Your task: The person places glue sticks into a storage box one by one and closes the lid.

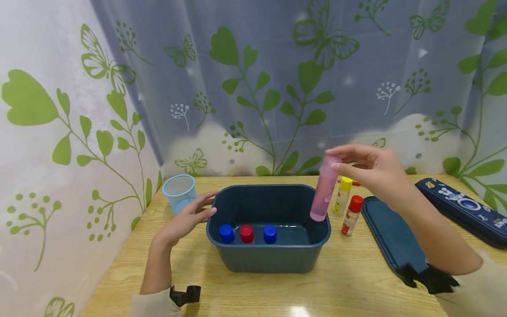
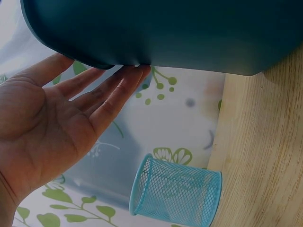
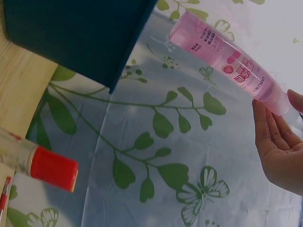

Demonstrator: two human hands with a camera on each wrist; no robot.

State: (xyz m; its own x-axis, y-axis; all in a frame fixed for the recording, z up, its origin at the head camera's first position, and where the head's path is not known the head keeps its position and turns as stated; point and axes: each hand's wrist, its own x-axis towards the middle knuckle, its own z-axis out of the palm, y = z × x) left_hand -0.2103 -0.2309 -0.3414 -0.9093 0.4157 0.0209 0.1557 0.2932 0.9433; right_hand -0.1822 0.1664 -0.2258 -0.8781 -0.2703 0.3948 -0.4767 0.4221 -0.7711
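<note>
- On a wooden table (image 1: 348, 281) sits a dark teal bin (image 1: 269, 259), seen from above by the head camera.
- Right hand (image 1: 376, 169) pinches the top end of a pink tube (image 1: 325, 188) between thumb and fingertips, so the tube hangs nearly upright, its lower end over the bin's right rim.
- Right wrist view shows the same tube (image 3: 227, 61) slanting away from the fingers (image 3: 272, 132), with the bin's corner (image 3: 71, 38) beyond it.
- Left hand (image 1: 190, 215) rests against the bin's left wall, fingers straight and relaxed, holding nothing; the left wrist view shows its fingertips (image 2: 128, 80) touching the underside of the rim (image 2: 118, 60).
- Judged from this, the step in hand is carrying the tube to the bin; the next move calls for shifting it a little inward, clear of the rim, lowering it, and loosening the pinch.
- Inside the bin stand three items in a row by the near wall: a blue cap (image 1: 226, 233), a red cap (image 1: 246, 233) and another blue cap (image 1: 270, 234); their bodies are hidden.
- A light blue mesh cup (image 1: 179, 192) stands left of the bin; whether anything is in it cannot be told.
- Right of the bin stand a yellow-capped stick (image 1: 343, 195) and a red-capped stick (image 1: 352, 215), near a flat teal lid (image 1: 390, 237) and a dark pencil case (image 1: 463, 209).
</note>
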